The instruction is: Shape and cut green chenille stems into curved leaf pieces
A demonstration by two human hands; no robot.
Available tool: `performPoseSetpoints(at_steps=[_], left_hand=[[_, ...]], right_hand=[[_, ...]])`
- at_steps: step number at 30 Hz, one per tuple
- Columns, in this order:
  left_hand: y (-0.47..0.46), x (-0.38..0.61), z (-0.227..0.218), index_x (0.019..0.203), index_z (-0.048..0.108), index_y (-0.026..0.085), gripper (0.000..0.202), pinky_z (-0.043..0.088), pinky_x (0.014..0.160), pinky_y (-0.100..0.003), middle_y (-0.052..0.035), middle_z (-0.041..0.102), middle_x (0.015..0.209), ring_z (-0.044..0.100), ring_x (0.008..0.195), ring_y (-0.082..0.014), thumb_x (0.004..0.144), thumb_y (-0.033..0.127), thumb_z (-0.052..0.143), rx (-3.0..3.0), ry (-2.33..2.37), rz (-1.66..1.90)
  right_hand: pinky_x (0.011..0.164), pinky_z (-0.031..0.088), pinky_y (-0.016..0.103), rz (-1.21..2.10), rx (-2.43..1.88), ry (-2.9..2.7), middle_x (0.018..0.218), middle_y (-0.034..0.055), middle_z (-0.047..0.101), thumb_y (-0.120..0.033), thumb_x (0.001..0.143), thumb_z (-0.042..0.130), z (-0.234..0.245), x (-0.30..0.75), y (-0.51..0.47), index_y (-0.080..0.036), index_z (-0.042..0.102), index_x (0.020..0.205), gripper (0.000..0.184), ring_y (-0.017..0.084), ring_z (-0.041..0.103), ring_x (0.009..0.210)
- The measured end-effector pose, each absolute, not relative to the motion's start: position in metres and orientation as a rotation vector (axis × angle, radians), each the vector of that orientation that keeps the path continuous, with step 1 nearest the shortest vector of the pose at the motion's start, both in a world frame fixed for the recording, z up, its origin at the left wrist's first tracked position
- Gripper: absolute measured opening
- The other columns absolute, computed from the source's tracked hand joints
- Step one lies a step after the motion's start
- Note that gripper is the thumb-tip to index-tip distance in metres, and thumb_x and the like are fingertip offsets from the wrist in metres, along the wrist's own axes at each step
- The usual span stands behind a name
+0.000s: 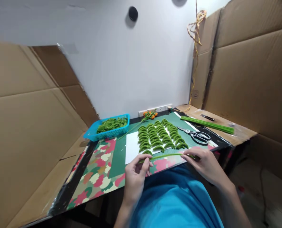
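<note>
A green pipe cleaner (168, 155) stretches between my two hands above the front edge of the table. My left hand (137, 171) pinches its left end between thumb and fingers. At the other end, my right hand (201, 161) is closed on it. Just beyond them, several curved green pipe-cleaner pieces (156, 136) lie in rows on a white sheet (130, 145). One curved piece (147, 152) sits close to my left fingertips. Black-handled scissors (199, 136) rest to the right of the rows, blades partly spread.
A blue basket (92, 134) at the back left holds tangled green pieces. An orange-and-green flower stem (150, 114) lies near the wall socket strip (163, 109). On the right are a bundle of straight green pipe cleaners (207, 124) and a small black tool (207, 117). Cardboard walls (252, 69) flank the table.
</note>
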State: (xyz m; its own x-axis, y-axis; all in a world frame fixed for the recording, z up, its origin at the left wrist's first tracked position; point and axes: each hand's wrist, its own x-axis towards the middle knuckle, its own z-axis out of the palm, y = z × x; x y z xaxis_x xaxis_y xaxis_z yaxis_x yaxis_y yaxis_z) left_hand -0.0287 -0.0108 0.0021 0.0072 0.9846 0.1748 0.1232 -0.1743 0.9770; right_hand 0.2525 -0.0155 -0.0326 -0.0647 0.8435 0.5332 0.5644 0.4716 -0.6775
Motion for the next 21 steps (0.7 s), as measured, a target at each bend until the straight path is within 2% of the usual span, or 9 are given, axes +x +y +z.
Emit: performPoseSetpoints(at_steps=[6, 10, 11, 13, 15, 16, 18, 21], left_hand=[[-0.018, -0.023, -0.007, 0.110, 0.082, 0.021, 0.043, 0.049, 0.064, -0.022, -0.0054, 0.075, 0.083, 0.063, 0.071, -0.0144, 0.091, 0.058, 0.073, 1.525, 1.310, 1.158], [-0.026, -0.015, -0.007, 0.110, 0.084, 0.020, 0.045, 0.049, 0.065, -0.023, -0.0072, 0.077, 0.082, 0.063, 0.072, -0.0150, 0.093, 0.059, 0.070, 1.563, 1.239, 0.989], [-0.027, -0.012, -0.007, 0.112, 0.083, 0.019, 0.046, 0.049, 0.065, -0.023, -0.0075, 0.078, 0.082, 0.063, 0.071, -0.0146, 0.094, 0.059, 0.069, 1.558, 1.210, 0.963], [-0.028, -0.006, -0.007, 0.116, 0.081, 0.018, 0.049, 0.050, 0.065, -0.023, -0.0080, 0.078, 0.084, 0.062, 0.069, -0.0139, 0.095, 0.060, 0.068, 1.536, 1.156, 0.950], [-0.027, -0.001, -0.007, 0.120, 0.080, 0.017, 0.051, 0.051, 0.065, -0.023, -0.0080, 0.078, 0.084, 0.061, 0.067, -0.0133, 0.095, 0.060, 0.067, 1.516, 1.109, 0.952], [-0.026, 0.001, -0.007, 0.120, 0.080, 0.017, 0.051, 0.051, 0.064, -0.023, -0.0078, 0.078, 0.083, 0.061, 0.065, -0.0128, 0.096, 0.060, 0.067, 1.512, 1.091, 0.952], [-0.026, 0.005, -0.008, 0.117, 0.080, 0.017, 0.050, 0.051, 0.063, -0.023, -0.0079, 0.078, 0.083, 0.061, 0.062, -0.0120, 0.096, 0.061, 0.066, 1.502, 1.071, 0.934], [-0.031, 0.011, -0.012, 0.112, 0.081, 0.017, 0.051, 0.052, 0.064, -0.023, -0.0089, 0.079, 0.086, 0.066, 0.063, -0.0129, 0.095, 0.062, 0.068, 1.440, 1.055, 0.898]], right_hand=[[0.052, 0.047, 0.031, 0.501, -1.081, -1.432, 0.079, 0.0044, 0.076, -0.051, 0.096, 0.075, -0.032, 0.242, -0.017, -0.026, 0.081, 0.095, 0.026, 0.021, 0.063, 0.060], [0.044, 0.040, 0.026, 0.817, -0.855, -1.148, 0.063, 0.0002, 0.062, -0.049, 0.094, 0.079, -0.031, 0.226, -0.015, -0.023, 0.077, 0.088, 0.027, 0.014, 0.051, 0.049], [0.045, 0.042, 0.025, 0.918, -0.788, -1.092, 0.064, 0.0000, 0.061, -0.049, 0.095, 0.078, -0.031, 0.220, -0.015, -0.023, 0.075, 0.086, 0.028, 0.014, 0.051, 0.049], [0.058, 0.056, 0.027, 1.074, -0.655, -1.001, 0.082, 0.0045, 0.070, -0.049, 0.096, 0.077, -0.028, 0.208, -0.016, -0.022, 0.073, 0.082, 0.030, 0.016, 0.063, 0.064], [0.086, 0.064, 0.037, 1.156, -0.549, -0.966, 0.110, 0.0101, 0.074, -0.051, 0.096, 0.076, -0.025, 0.196, -0.017, -0.023, 0.075, 0.081, 0.032, 0.024, 0.072, 0.098], [0.099, 0.062, 0.042, 1.181, -0.507, -0.965, 0.120, 0.0111, 0.073, -0.052, 0.098, 0.073, -0.023, 0.190, -0.018, -0.024, 0.077, 0.082, 0.033, 0.028, 0.071, 0.113], [0.115, 0.053, 0.050, 1.224, -0.449, -0.969, 0.129, 0.0107, 0.072, -0.056, 0.103, 0.063, -0.020, 0.182, -0.019, -0.026, 0.080, 0.086, 0.038, 0.031, 0.065, 0.129], [0.120, 0.050, 0.053, 1.240, -0.420, -0.921, 0.130, 0.0093, 0.072, -0.063, 0.107, 0.047, -0.019, 0.175, -0.021, -0.028, 0.082, 0.089, 0.053, 0.031, 0.065, 0.131]])
